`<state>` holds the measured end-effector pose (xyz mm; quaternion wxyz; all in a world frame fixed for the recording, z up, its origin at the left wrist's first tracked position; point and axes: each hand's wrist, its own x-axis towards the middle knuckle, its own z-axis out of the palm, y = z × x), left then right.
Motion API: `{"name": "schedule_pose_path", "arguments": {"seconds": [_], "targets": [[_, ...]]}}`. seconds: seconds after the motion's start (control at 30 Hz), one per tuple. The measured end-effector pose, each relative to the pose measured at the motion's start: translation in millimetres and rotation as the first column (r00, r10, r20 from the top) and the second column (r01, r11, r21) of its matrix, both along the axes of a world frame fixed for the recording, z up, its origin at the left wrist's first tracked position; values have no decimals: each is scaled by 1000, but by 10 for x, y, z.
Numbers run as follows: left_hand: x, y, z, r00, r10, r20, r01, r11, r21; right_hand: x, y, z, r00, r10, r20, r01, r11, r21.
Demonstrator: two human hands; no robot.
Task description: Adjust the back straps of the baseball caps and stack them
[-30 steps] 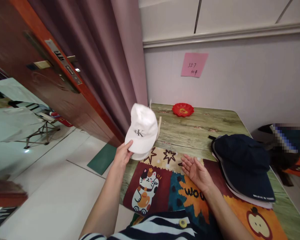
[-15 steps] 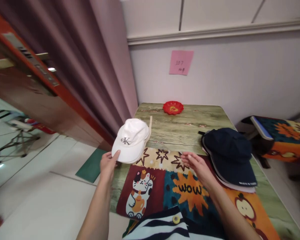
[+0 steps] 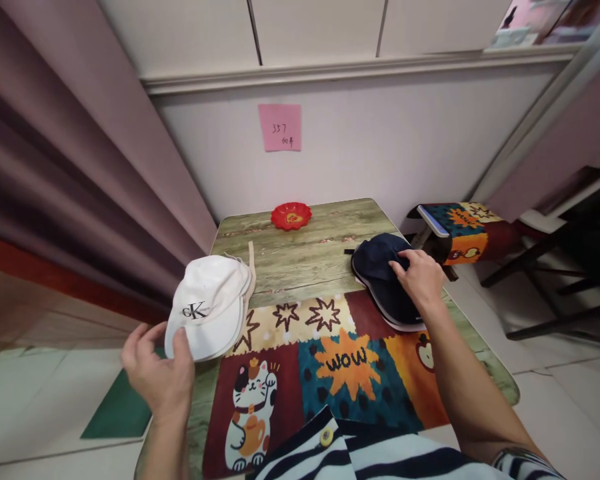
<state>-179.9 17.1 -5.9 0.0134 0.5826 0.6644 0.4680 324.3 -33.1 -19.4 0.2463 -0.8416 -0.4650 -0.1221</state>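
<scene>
A white baseball cap (image 3: 207, 287) with black "CK" lettering sits at the table's left, its brim towards me. A second brim edge and a beige strap show under it. My left hand (image 3: 157, 367) is beside that brim, fingers spread and the thumb overlapping the brim's edge. On the right lies a navy baseball cap (image 3: 377, 260) with a paler brim beneath it. My right hand (image 3: 423, 277) is on its crown, thumb and fingers pinching the fabric; the hand and forearm hide part of this cap.
A patterned cloth (image 3: 285, 390) covers the near part of the wood-look table (image 3: 300, 260). Towards the back stands a red scalloped dish (image 3: 291, 217). A pink note (image 3: 280, 127) is on the wall. A cloth-covered stool (image 3: 455, 230) stands right, a curtain (image 3: 105, 133) hangs left.
My view has turned right. My left hand has loosened from the white cap's brim, with its fingers now spread. My right hand has moved from above the cloth onto the navy cap.
</scene>
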Motion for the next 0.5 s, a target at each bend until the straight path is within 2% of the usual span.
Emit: {"name": "schedule_pose_path", "arguments": {"seconds": [0.07,0.13,0.2,0.23,0.27,0.3,0.37,0.43,0.5], "targets": [[175,-59,117,997,-23,-79,31,995,97,14,14,-22,999,-16,-39,19,997,77],[328,-105,186,992,-100,-76,107,989,101,12,12,36,996,-27,-87,45,977,206],[473,-131,214,970,-242,22,243,970,-27,-17,-14,160,989,12,-149,44,930,366],[551,-137,218,939,-328,106,339,932,-123,-47,-37,238,981,56,-187,34,894,446],[636,-142,218,889,-407,210,448,867,-218,-88,-67,323,968,115,-225,20,854,521],[733,-147,218,822,-467,327,558,777,-291,-141,-101,408,947,186,-261,2,812,584],[958,-163,221,648,-522,555,747,576,-331,-273,-180,570,884,339,-321,-39,738,674],[1209,-188,240,449,-494,744,877,406,-259,-425,-258,695,798,479,-367,-83,689,720],[1451,-210,278,240,-392,888,948,293,-127,-578,-318,762,700,580,-417,-119,670,733]]}}
